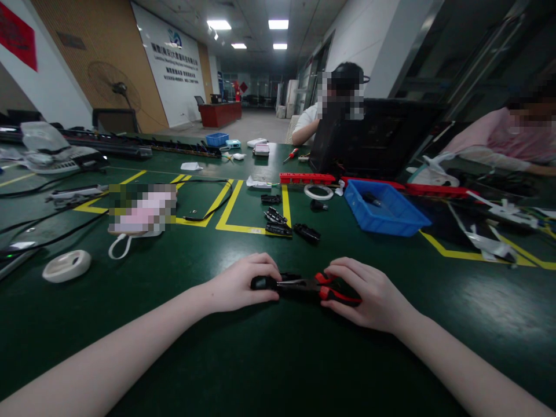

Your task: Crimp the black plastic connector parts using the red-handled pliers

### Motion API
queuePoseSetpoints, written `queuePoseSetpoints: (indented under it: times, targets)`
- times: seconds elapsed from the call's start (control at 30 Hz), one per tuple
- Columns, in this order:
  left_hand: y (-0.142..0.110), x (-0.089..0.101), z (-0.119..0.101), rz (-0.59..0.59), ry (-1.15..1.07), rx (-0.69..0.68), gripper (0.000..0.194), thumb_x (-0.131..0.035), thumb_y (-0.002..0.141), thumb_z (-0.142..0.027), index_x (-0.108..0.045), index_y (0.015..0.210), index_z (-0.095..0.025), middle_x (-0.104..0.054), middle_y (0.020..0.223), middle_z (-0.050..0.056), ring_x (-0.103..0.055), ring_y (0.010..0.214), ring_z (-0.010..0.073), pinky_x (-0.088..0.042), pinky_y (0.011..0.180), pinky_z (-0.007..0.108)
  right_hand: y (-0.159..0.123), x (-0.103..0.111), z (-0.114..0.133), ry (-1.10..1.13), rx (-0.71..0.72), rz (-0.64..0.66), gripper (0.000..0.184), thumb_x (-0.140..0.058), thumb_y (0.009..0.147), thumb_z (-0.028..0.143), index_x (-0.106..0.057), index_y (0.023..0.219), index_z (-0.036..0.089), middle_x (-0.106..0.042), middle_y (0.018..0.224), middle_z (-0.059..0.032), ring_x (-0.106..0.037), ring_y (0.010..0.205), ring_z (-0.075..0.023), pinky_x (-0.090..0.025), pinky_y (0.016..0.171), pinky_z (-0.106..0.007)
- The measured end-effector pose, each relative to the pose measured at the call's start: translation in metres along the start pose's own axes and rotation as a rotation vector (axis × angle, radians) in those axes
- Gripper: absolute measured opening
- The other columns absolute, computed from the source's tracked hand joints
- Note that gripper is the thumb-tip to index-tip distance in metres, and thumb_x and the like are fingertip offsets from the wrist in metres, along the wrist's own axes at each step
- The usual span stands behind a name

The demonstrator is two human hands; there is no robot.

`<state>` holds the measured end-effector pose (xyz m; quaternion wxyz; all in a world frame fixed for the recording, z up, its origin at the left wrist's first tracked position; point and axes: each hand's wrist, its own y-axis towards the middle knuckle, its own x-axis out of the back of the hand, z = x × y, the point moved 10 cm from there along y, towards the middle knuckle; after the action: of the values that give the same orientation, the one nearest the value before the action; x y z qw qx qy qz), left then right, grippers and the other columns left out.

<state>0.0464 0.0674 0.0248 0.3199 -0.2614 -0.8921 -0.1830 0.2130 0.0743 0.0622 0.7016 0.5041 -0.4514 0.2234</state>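
Observation:
In my right hand [367, 289] I grip a pair of long-nose pliers [341, 296] by its red and black handles, the jaws pointing left. My left hand [247, 282] is closed around a small black plastic part [262, 282], fingers above and thumb below. The plier tips meet this part at its right end; whether they clamp it I cannot tell. Another dark piece lies just behind the jaws, mostly hidden. Beyond my hands, several black plastic parts [278, 219] lie near a yellow-taped rectangle, one more black part [307, 233] to their right.
A blue tray [386, 223] stands at right, with a dark item inside. A white ring [318, 191] and red strips [306, 178] lie behind. At left are a pink phone-like object [145, 211], a cream oval object [66, 266] and black cables. Two people sit across the green table [208, 359].

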Motion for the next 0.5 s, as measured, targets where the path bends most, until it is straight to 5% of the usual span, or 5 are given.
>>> queuePoseSetpoints:
  times: [0.5]
  targets:
    - [0.0006,-0.0008,-0.0006,0.006,-0.006,-0.002,0.016,-0.069,0.090,-0.025,-0.067,0.105,-0.020,-0.060,0.113,0.006,-0.059,0.106,0.0222,-0.049,0.094,0.038,-0.0009,-0.0019,0.0044,-0.024,0.008,-0.005,0.035,-0.066,0.087,0.038,-0.058,0.113,0.017,-0.069,0.103,-0.0124,-0.068,0.087,-0.0229,-0.059,0.073,-0.035]
